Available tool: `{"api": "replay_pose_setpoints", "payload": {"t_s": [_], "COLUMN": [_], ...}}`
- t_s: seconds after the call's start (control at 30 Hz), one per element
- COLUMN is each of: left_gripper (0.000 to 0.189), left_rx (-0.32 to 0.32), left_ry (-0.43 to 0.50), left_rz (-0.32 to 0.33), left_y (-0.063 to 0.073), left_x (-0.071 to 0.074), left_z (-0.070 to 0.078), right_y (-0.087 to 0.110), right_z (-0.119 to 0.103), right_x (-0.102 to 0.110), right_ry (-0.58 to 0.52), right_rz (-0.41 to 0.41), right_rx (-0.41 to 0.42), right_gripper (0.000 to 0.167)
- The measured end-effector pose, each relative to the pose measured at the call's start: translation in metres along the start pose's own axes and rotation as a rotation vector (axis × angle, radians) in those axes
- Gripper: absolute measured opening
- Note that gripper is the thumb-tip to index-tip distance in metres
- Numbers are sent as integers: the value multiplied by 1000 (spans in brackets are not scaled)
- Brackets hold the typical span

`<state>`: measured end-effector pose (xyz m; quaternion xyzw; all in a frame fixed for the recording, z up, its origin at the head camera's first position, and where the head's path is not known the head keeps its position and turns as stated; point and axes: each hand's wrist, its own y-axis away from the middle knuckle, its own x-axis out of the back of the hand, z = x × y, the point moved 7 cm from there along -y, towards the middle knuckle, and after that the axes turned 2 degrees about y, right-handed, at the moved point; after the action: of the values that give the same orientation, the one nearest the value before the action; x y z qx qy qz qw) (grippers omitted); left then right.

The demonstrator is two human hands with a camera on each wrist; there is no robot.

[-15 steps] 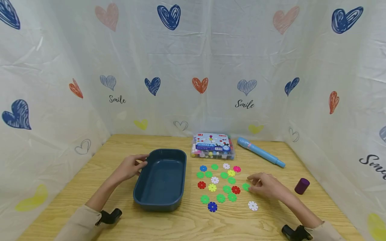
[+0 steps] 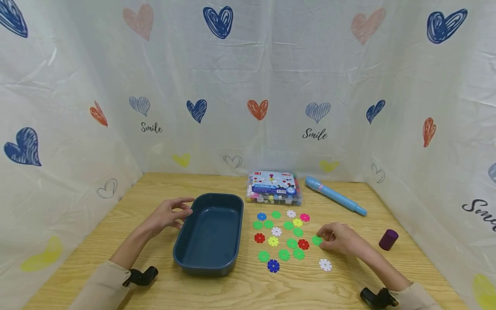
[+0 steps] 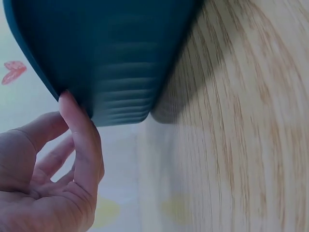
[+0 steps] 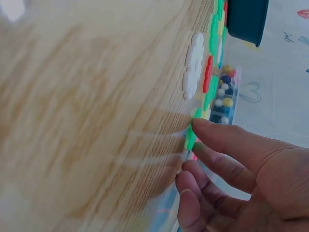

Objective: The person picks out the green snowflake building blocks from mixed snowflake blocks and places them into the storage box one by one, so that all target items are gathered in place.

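A dark blue rectangular tub (image 2: 211, 234) stands on the table with nothing inside. My left hand (image 2: 170, 215) is at its left rim, fingers loosely bent; in the left wrist view a fingertip (image 3: 70, 101) touches the rim. Flat notched plastic discs in several colours lie right of the tub, among them a dark blue disc (image 2: 273, 265) and a white disc (image 2: 325, 265). At the right edge of the group, my right hand (image 2: 341, 239) pinches a green disc (image 2: 316, 240) between thumb and index finger, close to the tabletop. The other right fingers are curled.
Behind the discs lies a clear plastic box (image 2: 273, 188) of coloured balls with a printed label. A light blue tube-shaped umbrella case or similar (image 2: 335, 196) lies at the back right. A purple cylinder (image 2: 388, 240) stands at the right. Patterned curtains (image 2: 248, 142) enclose the table.
The tub has shifted slightly right and towards the person, with my left hand moving slightly right beside it. My right hand and the green disc stay almost in place.
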<state>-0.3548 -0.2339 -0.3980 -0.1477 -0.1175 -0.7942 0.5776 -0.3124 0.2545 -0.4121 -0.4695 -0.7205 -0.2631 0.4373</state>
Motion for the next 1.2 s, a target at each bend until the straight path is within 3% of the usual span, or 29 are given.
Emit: {"api": "replay_pose_setpoints", "payload": {"t_s": [0.73, 1.2], "left_gripper": [55, 55], "left_rx": [49, 60], "left_ry": [58, 67], "left_rz": [18, 25], "left_y": [-9, -9], "left_x": [1, 1], "left_z": [-8, -9], "right_y": [-9, -12], "right_z": [2, 2], "right_x": [-4, -2], "right_ry": [-35, -65], "right_rz": [-74, -18], "right_rx": [-63, -30], "right_gripper": [25, 25]}}
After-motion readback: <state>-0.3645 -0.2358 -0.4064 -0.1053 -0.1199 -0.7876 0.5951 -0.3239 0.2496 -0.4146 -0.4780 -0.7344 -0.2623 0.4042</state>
